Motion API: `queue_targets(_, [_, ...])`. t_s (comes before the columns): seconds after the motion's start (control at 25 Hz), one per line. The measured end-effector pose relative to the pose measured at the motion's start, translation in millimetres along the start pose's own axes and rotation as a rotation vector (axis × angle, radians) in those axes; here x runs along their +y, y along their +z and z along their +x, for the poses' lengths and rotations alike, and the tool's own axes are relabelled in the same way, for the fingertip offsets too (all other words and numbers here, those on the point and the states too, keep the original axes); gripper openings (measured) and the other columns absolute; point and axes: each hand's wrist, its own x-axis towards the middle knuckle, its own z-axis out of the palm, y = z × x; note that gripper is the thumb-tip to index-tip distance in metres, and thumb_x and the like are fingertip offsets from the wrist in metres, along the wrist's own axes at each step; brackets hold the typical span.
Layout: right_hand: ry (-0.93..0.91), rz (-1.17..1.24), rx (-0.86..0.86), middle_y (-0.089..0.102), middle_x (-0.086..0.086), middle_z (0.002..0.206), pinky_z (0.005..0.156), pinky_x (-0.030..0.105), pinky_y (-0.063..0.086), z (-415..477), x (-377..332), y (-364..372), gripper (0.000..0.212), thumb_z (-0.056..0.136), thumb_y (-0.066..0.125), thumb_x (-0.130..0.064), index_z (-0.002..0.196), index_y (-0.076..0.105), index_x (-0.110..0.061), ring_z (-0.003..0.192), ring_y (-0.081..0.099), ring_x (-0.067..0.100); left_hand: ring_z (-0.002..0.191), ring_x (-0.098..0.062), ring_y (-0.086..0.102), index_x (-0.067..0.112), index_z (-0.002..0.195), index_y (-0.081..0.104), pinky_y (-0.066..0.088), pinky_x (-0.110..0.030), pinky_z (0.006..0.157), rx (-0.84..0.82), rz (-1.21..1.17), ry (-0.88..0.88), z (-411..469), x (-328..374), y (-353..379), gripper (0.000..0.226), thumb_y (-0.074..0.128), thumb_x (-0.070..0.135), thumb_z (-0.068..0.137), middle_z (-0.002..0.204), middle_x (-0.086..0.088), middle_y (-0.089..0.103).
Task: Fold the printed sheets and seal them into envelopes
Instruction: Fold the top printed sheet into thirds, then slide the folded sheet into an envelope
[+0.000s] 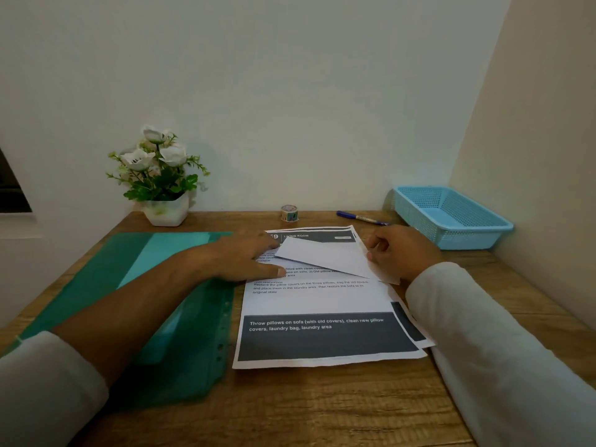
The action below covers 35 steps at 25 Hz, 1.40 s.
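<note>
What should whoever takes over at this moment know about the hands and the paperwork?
Left hand lies flat, pressing on the stack of printed sheets on the wooden desk. Right hand has a pinching grip on the right edge of a plain white folded paper lying on that stack; sheet or envelope, I cannot tell. Roll of patterned tape, blue pen and light blue plastic mesh basket wait at the back. No sealed envelope in view; folding the stack and sealing remain.

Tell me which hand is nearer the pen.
Right. The right hand, holding the folded sheet, is just in front of the pen; the left hand rests on the sheets farther left.
</note>
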Motion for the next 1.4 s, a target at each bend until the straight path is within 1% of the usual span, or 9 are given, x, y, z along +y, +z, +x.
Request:
queue_targets(0.08, [-0.019,-0.041,0.020,0.070,-0.003,0.101,0.087,0.037,0.056,-1.5,-3.3,-2.6,0.009,0.096,0.064,-0.027,0.097,0.072,-0.023,0.094,0.066,0.018,0.139,-0.019,0.039,0.026,0.154,0.036,0.037,-0.040,0.114,0.038,-0.040,0.015,-4.9,5.0,-2.0,0.072,0.050,0.064,0.094,0.156,0.003,0.039])
queue_targets(0.16, [-0.099,-0.020,0.075,0.065,-0.003,0.095,0.081,0.039,0.056,-9.3,-16.0,-8.9,0.010,0.096,0.062,-0.027,0.087,0.066,-0.024,0.088,0.064,0.021,0.127,-0.015,0.050,0.030,0.145,0.047,0.046,-0.030,0.099,0.139,-0.179,0.072,-21.4,7.3,-9.2,0.055,0.056,0.054,0.097,0.141,0.008,0.052])
queue_targets(0.28, [-0.232,0.015,0.149,0.060,-0.006,0.107,0.083,0.036,0.052,-27.7,-43.7,-16.1,0.014,0.098,0.063,-0.036,0.109,0.068,-0.029,0.096,0.060,0.017,0.118,-0.008,0.057,0.035,0.133,0.056,0.050,-0.027,0.092,0.251,-0.318,0.061,-58.4,1.1,-26.5,0.041,0.058,0.052,0.096,0.131,0.015,0.058])
queue_targets(0.48, [-0.434,0.130,-0.025,0.064,-0.010,0.125,0.095,0.034,0.053,-68.6,-109.4,-17.4,0.030,0.098,0.063,-0.045,0.124,0.065,-0.031,0.113,0.060,0.012,0.104,0.008,0.062,0.038,0.123,0.066,0.053,-0.029,0.095,0.221,-0.281,-0.043,-142.3,-23.9,-32.6,0.047,0.058,0.067,0.087,0.121,0.024,0.065])
queue_targets(0.76, [-0.686,0.059,-0.355,0.066,-0.006,0.124,0.097,0.034,0.051,-111.5,-193.2,-6.3,0.031,0.101,0.060,-0.041,0.127,0.065,-0.025,0.110,0.060,0.011,0.109,0.011,0.058,0.045,0.111,0.070,0.049,-0.031,0.100,0.051,-0.354,-0.202,-229.7,-52.2,-8.0,0.064,0.056,0.089,0.065,0.117,0.027,0.065])
queue_targets(0.92, [-0.743,0.105,-0.449,0.067,-0.007,0.112,0.088,0.032,0.048,-116.8,-227.9,13.9,0.024,0.107,0.051,-0.034,0.119,0.068,-0.023,0.102,0.061,0.013,0.115,0.003,0.055,0.048,0.107,0.069,0.048,-0.040,0.103,0.070,-0.385,-0.217,-245.3,-56.3,3.1,0.030,0.070,0.063,0.080,0.123,0.026,0.061])
queue_targets(1.08, [-0.671,0.150,-0.494,0.060,-0.012,0.086,0.079,0.032,0.042,-108.2,-236.6,20.9,0.029,0.109,0.045,-0.031,0.086,0.063,-0.029,0.085,0.057,0.011,0.111,0.003,0.060,0.035,0.100,0.072,0.048,-0.041,0.106,0.173,-0.526,-0.214,-249.2,-55.0,10.1,0.010,0.070,0.028,0.093,0.115,0.019,0.069])
queue_targets(1.24, [-0.652,0.092,-0.485,0.072,0.003,0.106,0.089,0.037,0.050,-104.8,-236.5,22.8,0.028,0.107,0.051,-0.030,0.107,0.074,-0.015,0.100,0.065,0.021,0.117,-0.002,0.062,0.017,0.099,0.073,0.044,-0.026,0.107,0.203,-0.765,-0.131,-266.5,-47.8,1.2,0.009,0.069,0.013,0.092,0.119,0.009,0.072])
queue_targets(1.4, [-0.683,0.058,-0.487,0.069,-0.003,0.112,0.094,0.037,0.054,-111.0,-239.6,23.9,0.040,0.094,0.064,-0.055,0.114,0.070,-0.021,0.102,0.063,0.015,0.122,-0.002,0.059,0.019,0.085,0.078,0.039,-0.028,0.107,0.120,-0.782,-0.077,-285.2,-44.4,1.7,0.016,0.066,0.026,0.093,0.125,0.009,0.071])
